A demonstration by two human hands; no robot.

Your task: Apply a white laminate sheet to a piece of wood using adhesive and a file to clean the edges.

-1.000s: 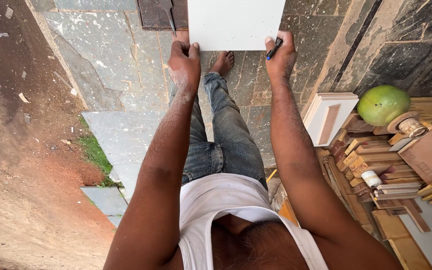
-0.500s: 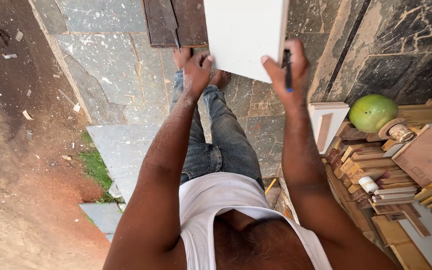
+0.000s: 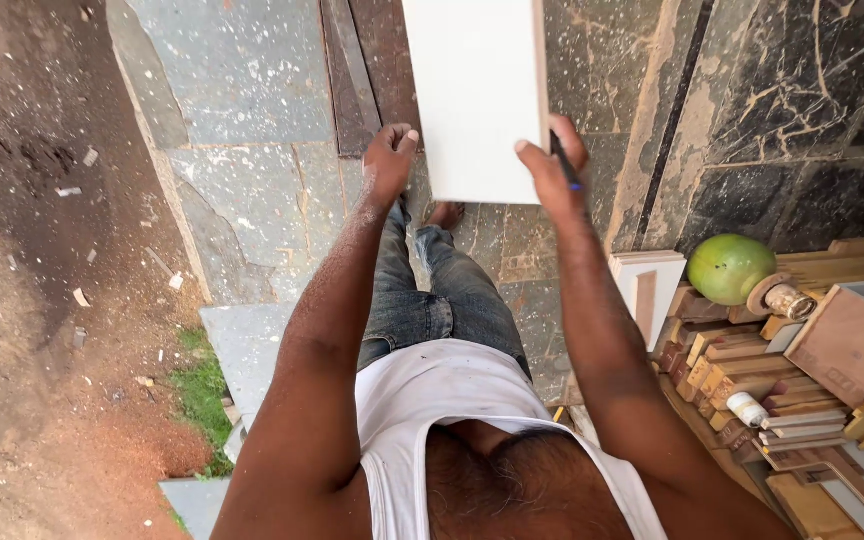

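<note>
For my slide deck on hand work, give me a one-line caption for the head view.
Left hand and right hand, with a pen, grip a white board above stone paving.

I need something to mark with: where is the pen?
In the head view, the pen is top centre, held in the right hand against the right edge of the white board.

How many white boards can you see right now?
2. One white board is held between the left hand and right hand; a smaller white framed panel leans beside the wood offcuts. More may be hidden there.
</note>
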